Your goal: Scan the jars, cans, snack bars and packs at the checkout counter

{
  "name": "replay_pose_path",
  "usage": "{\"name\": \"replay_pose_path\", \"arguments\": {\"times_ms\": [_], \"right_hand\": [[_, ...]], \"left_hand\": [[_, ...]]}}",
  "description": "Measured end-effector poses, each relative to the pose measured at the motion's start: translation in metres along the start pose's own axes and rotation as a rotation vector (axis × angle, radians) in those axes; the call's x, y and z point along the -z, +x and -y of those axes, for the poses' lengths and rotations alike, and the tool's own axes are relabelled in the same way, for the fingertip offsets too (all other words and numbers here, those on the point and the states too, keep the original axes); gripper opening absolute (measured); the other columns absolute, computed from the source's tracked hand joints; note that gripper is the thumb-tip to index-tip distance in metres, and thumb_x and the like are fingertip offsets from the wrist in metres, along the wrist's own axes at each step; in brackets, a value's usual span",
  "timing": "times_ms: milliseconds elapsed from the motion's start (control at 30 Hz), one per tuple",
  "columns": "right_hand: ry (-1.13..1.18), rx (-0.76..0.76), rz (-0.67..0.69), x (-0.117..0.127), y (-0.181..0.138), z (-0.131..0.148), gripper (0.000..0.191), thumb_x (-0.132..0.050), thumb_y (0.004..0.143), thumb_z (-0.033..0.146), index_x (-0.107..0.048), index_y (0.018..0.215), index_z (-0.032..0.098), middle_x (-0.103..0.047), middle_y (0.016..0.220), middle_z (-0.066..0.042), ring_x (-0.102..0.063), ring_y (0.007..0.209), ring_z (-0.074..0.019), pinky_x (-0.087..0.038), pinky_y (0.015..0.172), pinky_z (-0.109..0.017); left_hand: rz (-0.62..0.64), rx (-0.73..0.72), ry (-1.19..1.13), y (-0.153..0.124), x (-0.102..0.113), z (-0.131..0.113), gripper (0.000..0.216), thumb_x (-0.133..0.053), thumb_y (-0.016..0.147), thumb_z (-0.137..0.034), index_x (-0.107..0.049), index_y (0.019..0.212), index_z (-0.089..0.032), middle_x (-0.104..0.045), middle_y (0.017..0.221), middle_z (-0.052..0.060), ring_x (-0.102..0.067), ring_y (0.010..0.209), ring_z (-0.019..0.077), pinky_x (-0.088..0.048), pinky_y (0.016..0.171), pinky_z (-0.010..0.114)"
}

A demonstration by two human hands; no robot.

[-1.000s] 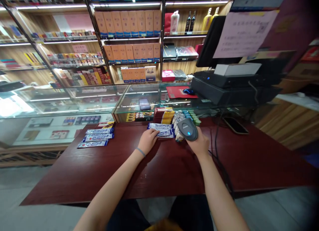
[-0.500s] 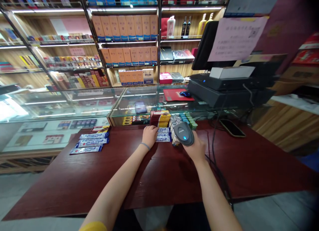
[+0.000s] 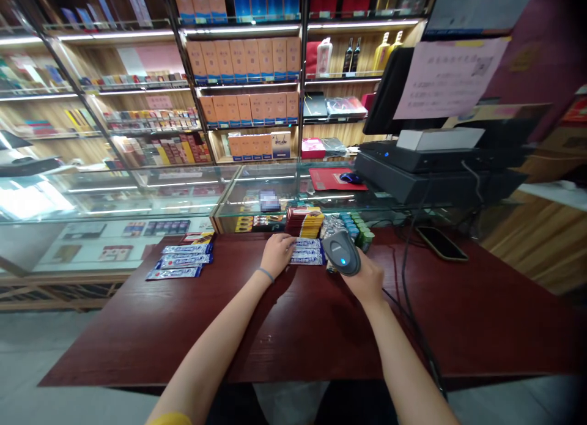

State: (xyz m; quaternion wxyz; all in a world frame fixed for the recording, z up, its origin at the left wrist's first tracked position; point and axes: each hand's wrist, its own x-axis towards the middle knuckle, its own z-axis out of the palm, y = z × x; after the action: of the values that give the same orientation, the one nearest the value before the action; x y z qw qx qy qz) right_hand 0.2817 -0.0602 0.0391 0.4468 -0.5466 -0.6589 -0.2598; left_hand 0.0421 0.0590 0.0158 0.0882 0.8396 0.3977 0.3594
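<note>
My right hand (image 3: pixel 367 278) grips a grey barcode scanner (image 3: pixel 342 254) with a blue light, its head pointed at the blue-and-white snack packets (image 3: pixel 308 252) stacked on the dark red table (image 3: pixel 284 327). My left hand (image 3: pixel 277 254) rests on the left end of that stack, fingers curled over the packets. Behind the stack stand red-and-yellow packs (image 3: pixel 303 222), shiny wrapped items and green-capped rolls (image 3: pixel 360 229).
Three more blue-and-white packets (image 3: pixel 180 261) lie at the table's left. A black phone (image 3: pixel 441 243) lies at the right, with scanner cables (image 3: pixel 408 272) running across. Behind stand a glass counter (image 3: pixel 183 195), a register with monitor (image 3: pixel 431 162) and stocked shelves (image 3: pixel 247 82).
My left hand slid further onto the packet stack. The scanner shifted slightly in my right hand; the camera view wobbled.
</note>
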Motion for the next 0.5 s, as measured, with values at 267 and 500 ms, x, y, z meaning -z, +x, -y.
{"name": "replay_pose_path", "arguments": {"times_ms": [267,500], "right_hand": [[0.108,0.153,0.009,-0.007,0.016,0.023,0.022,-0.06,0.084,0.018,-0.061,0.105,0.018,-0.071,0.094,-0.008,-0.067,0.089,-0.0243,-0.053,0.081,-0.034],[0.167,0.289,0.097,-0.027,0.022,0.043,0.032,-0.057,0.081,0.015,-0.059,0.113,0.015,-0.068,0.102,-0.011,-0.062,0.098,-0.0291,-0.052,0.085,-0.04]], "left_hand": [[-0.17,0.122,0.145,-0.05,0.086,0.049,0.032,-0.052,0.096,-0.031,-0.066,0.125,-0.024,-0.066,0.119,0.01,-0.057,0.115,0.0255,-0.043,0.105,0.042],[-0.234,0.246,0.361,-0.103,0.155,0.113,0.035,-0.051,0.095,-0.027,-0.062,0.129,-0.024,-0.062,0.122,0.01,-0.056,0.117,0.026,-0.044,0.105,0.043]]}}
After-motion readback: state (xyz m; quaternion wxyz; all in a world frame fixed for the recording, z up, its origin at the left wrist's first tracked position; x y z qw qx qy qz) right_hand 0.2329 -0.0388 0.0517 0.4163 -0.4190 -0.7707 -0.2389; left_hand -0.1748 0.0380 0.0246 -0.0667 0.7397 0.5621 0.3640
